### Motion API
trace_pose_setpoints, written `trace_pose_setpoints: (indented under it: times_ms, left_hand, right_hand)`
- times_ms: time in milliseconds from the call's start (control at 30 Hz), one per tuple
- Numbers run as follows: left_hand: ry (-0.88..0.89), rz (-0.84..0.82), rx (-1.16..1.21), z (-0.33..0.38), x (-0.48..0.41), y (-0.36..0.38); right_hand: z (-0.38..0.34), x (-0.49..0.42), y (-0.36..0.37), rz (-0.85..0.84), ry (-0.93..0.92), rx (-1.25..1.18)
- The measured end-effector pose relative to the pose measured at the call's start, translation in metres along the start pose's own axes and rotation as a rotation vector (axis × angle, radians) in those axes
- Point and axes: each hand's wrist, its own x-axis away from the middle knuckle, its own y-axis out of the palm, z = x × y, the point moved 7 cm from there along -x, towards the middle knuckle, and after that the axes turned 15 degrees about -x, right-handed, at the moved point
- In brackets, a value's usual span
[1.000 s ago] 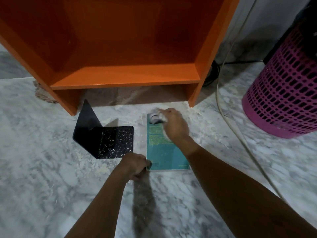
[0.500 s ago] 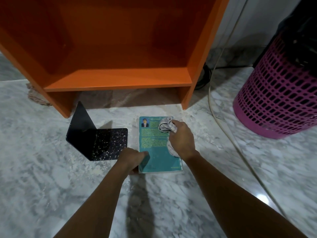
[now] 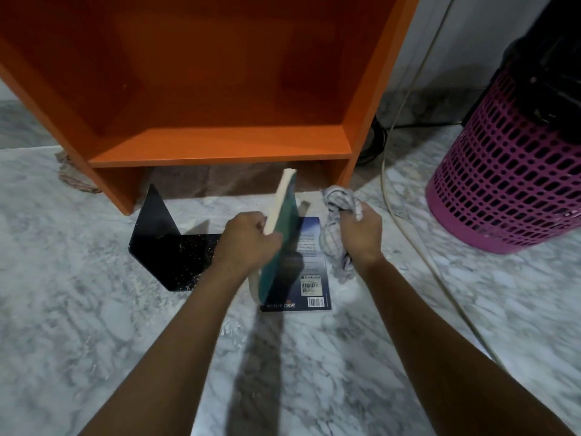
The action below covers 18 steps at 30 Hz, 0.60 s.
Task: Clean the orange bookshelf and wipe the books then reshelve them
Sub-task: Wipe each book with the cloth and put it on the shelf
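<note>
Head view: the teal book is held on edge, clasped by the left hand, its long axis running away toward the orange bookshelf, page edges turned left. A dark blue book lying flat beneath is partly hidden by it. A crumpled cloth is gripped in the right hand.

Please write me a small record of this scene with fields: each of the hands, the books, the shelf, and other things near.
left hand: grips the teal book, held tilted on edge over the other book
right hand: grips a crumpled cloth
second book: dark blue book, flat on the marble floor
shelf: orange bookshelf, no books in the visible part
nearby: black bookend left of the books; pink basket at right; cable on the floor
</note>
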Motion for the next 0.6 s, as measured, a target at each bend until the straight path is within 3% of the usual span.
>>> trace_pose_setpoints:
  times_ms: [133, 300, 433, 533, 600]
  left_hand:
    - [0.123, 0.012, -0.355, 0.037, 0.018, 0.025]
    - [0.231, -0.141, -0.523, 0.043, 0.036, 0.093]
    - [0.161, -0.221, -0.252, 0.013, 0.030, 0.117]
    - [0.082, -0.033, 0.073, -0.008, 0.016, 0.093]
    - [0.028, 0.141, 0.004, -0.028, 0.004, 0.070]
  right_hand:
    - [-0.021, -0.012, -0.006, 0.020, 0.023, -0.118]
    - [-0.018, -0.014, 0.001, -0.088, 0.004, -0.017]
    - [0.003, -0.007, 0.010, -0.213, -0.020, 0.130]
    - [0.009, 0.004, 0.007, -0.243, -0.145, 0.231]
    - [0.005, 0.021, 0.004, -0.290, -0.307, 0.257]
